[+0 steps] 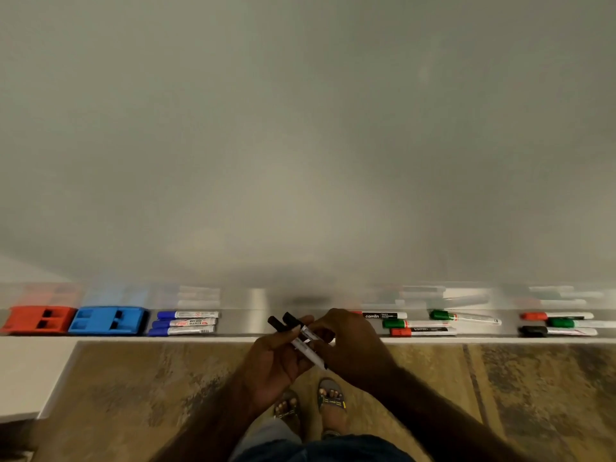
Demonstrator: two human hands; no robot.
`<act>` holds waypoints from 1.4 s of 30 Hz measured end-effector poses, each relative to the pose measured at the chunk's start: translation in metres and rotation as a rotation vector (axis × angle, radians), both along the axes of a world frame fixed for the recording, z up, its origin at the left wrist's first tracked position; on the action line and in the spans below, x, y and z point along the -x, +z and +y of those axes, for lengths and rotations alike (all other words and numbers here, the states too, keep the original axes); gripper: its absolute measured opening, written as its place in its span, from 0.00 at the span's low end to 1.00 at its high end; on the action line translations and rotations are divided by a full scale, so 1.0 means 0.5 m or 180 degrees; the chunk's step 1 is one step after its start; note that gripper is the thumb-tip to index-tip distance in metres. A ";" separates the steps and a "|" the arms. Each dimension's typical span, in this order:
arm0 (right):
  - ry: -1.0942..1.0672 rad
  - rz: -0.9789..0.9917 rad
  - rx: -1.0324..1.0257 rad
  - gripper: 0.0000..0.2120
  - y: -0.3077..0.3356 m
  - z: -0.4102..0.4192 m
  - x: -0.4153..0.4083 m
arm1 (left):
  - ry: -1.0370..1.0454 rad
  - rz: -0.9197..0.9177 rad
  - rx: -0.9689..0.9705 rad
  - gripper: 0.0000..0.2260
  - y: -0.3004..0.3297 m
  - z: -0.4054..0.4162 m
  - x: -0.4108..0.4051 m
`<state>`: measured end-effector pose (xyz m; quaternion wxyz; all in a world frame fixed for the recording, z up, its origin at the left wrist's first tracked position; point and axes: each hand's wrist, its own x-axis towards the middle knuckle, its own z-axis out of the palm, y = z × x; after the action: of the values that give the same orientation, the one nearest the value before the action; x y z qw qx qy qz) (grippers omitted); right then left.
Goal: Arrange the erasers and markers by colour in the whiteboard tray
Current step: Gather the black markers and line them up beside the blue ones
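Note:
Two black-capped markers [289, 322] are gripped in my left hand [273, 365], caps pointing up-left over the tray [246, 320]. My right hand [353, 345] touches their white barrels from the right. At the tray's left end sit a red eraser [38, 319] and a blue eraser [106, 320], then three blue markers [185, 323] stacked side by side. Right of my hands lie mixed markers: a black-labelled one [383, 315], green ones [443, 315] [395, 324], a red one [401, 332]. Far right lie a red [536, 316], a green [563, 323] and a black marker [533, 331].
The whiteboard [300, 145] fills the upper view, right behind the tray. Below the tray is a brown patterned floor [150, 388], with my sandalled feet [313, 401] close to the board. A white ledge [30, 371] runs at lower left.

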<state>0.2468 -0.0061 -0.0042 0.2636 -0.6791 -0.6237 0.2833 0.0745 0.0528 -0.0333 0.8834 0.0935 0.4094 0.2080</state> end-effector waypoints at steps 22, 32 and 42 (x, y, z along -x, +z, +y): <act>-0.1330 0.0211 0.0248 0.11 0.018 -0.054 0.037 | -0.0724 -0.0133 0.0035 0.20 -0.010 0.037 0.023; -0.1471 0.0113 0.0034 0.14 0.017 -0.115 -0.036 | -0.1097 -0.0077 -0.0014 0.21 -0.012 0.019 -0.070; -0.1749 -0.0437 0.0196 0.09 0.011 -0.242 -0.262 | -0.1183 -0.0272 0.0108 0.18 0.007 -0.054 -0.239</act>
<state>0.3778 -0.1273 0.0012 0.2668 -0.8480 -0.4237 0.1735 0.1939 0.0257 -0.0298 0.9246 0.1437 0.3507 0.0382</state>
